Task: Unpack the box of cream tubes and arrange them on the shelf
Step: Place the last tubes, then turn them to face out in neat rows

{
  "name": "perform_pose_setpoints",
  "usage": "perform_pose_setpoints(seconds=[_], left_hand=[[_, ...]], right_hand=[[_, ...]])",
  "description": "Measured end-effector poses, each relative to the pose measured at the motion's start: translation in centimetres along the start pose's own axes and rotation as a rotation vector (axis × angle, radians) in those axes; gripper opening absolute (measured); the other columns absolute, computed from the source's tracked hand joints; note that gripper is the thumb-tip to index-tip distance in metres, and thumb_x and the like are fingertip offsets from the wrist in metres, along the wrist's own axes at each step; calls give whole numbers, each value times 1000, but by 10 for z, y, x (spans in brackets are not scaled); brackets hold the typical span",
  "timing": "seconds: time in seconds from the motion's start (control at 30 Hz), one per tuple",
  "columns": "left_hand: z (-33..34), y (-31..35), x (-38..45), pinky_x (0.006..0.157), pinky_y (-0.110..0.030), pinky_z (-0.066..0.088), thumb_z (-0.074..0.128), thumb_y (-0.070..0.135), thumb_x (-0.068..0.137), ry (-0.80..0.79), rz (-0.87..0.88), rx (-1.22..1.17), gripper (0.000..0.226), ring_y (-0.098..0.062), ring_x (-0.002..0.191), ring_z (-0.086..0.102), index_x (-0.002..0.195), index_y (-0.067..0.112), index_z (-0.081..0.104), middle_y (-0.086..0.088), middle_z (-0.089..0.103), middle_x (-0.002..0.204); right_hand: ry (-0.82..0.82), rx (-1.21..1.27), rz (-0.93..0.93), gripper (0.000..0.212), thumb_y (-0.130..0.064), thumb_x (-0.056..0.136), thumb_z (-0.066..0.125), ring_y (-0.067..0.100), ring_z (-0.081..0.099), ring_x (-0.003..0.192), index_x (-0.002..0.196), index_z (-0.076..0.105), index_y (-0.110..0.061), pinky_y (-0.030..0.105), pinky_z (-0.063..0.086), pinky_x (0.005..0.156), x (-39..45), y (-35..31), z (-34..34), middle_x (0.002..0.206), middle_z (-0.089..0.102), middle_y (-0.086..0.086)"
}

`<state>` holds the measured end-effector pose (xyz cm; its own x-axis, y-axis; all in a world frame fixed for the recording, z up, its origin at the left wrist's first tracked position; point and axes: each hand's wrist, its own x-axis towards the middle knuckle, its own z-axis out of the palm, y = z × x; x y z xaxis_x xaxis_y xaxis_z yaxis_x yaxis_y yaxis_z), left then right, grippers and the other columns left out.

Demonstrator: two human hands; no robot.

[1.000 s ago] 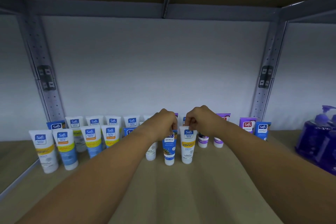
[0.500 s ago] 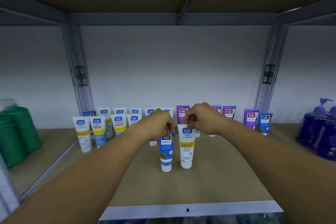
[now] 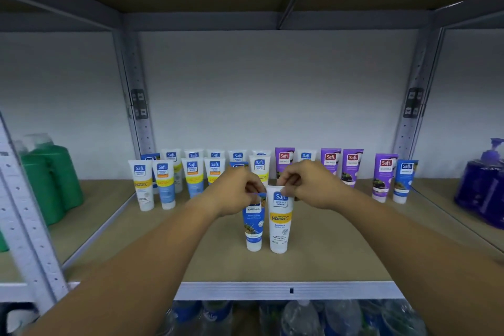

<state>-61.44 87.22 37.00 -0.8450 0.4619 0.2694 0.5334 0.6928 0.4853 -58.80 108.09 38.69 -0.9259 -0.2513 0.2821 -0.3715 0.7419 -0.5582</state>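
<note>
- My left hand (image 3: 234, 194) is pinching the flat crimped top of the blue tube (image 3: 253, 222), fingers curled round its upper edge.
- My right hand (image 3: 313, 185) is gripping the top edge of the white tube (image 3: 279, 219) the same way, thumb and fingers closing on the crimp.
- I am seeing both tubes standing upright on their caps on the shelf board (image 3: 341, 254), the blue one touching or just beside the white one on its left.
- The white tube is showing a blue "Safi" logo, "Perfect White" beneath it, and a yellow "Vitamin C" band across its middle; its cap is white.
- The blue tube is reading "Naturals", with a plant picture lower down and a white cap; it is standing shorter than the white tube.
- Behind the white tube, against the back wall, rows of tubes (image 3: 191, 172) are standing: white-and-yellow and white-and-blue ones to the left, purple tubes (image 3: 351, 166) to the right.
- Far left of the white tube green bottles (image 3: 54, 180) are sitting; far right, purple pump bottles (image 3: 485, 185).
</note>
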Motion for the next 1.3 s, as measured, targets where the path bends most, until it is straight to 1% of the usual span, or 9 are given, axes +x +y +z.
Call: perform_pose_setpoints(seconds=[0.07, 0.17, 0.3, 0.43, 0.57, 0.83, 1.0, 1.17, 1.3], left_hand=[[11, -12, -6, 87, -23, 57, 81, 14, 80, 57, -23, -159, 30, 0, 95, 67, 108, 20, 73, 9, 73, 101], [37, -30, -23, 90, -31, 58, 86, 16, 73, 159, -96, -442, 49, -5, 101, 68, 117, 26, 66, 10, 72, 109], [82, -41, -48, 88, -29, 56, 90, 18, 67, 247, -186, -593, 60, -6, 102, 68, 119, 31, 61, 15, 73, 108], [109, -34, -60, 74, -14, 54, 88, 20, 72, 402, -279, -619, 40, 0, 88, 69, 104, 26, 66, 14, 75, 95], [114, -34, -60, 76, -18, 57, 85, 21, 75, 464, -292, -548, 31, 3, 86, 69, 102, 23, 69, 14, 75, 94], [88, -81, -79, 84, -28, 59, 81, 24, 80, 534, -371, -461, 33, 2, 92, 69, 109, 31, 67, 16, 73, 99], [61, -119, -99, 88, -30, 58, 81, 21, 80, 563, -431, -452, 41, -5, 96, 69, 118, 24, 66, 8, 70, 108], [33, -149, -121, 82, -25, 58, 79, 12, 81, 631, -482, -448, 31, -4, 89, 71, 107, 23, 67, 9, 75, 97], [15, -170, -131, 73, -16, 54, 76, 1, 82, 700, -507, -462, 34, -1, 84, 72, 100, 27, 65, 7, 76, 94]], right_hand=[[35, 133, 33, 17, -9, 79, 78, 11, 68, 79, 94, 71, -15, 31, 61, 72, -8, 9, 7, 84, 70, -2], [43, 341, 80, 33, -12, 74, 84, 11, 71, 85, 102, 68, -18, 32, 61, 76, -21, 26, 26, 92, 74, -1], [52, 480, 154, 47, -13, 69, 87, 6, 70, 90, 110, 64, -22, 28, 57, 83, -39, 43, 60, 100, 74, -4], [52, 467, 142, 49, -18, 73, 84, -3, 66, 94, 113, 59, -32, 16, 54, 79, -52, 53, 91, 102, 72, -15], [104, 495, 105, 45, -17, 76, 83, 1, 68, 95, 114, 61, -28, 19, 54, 80, -51, 56, 109, 103, 73, -15], [67, 475, 51, 46, -22, 76, 82, 0, 66, 100, 116, 60, -28, 25, 54, 89, -21, 32, 150, 108, 71, -15], [44, 448, 37, 50, -28, 76, 82, -1, 66, 100, 120, 58, -28, 27, 55, 90, 3, 9, 184, 110, 70, -15], [47, 456, 1, 45, -26, 76, 82, -2, 66, 95, 115, 59, -31, 23, 56, 86, 21, -11, 209, 104, 71, -15], [43, 485, -31, 43, -21, 76, 81, -1, 68, 92, 112, 60, -31, 24, 56, 84, 33, -24, 223, 102, 72, -15]])
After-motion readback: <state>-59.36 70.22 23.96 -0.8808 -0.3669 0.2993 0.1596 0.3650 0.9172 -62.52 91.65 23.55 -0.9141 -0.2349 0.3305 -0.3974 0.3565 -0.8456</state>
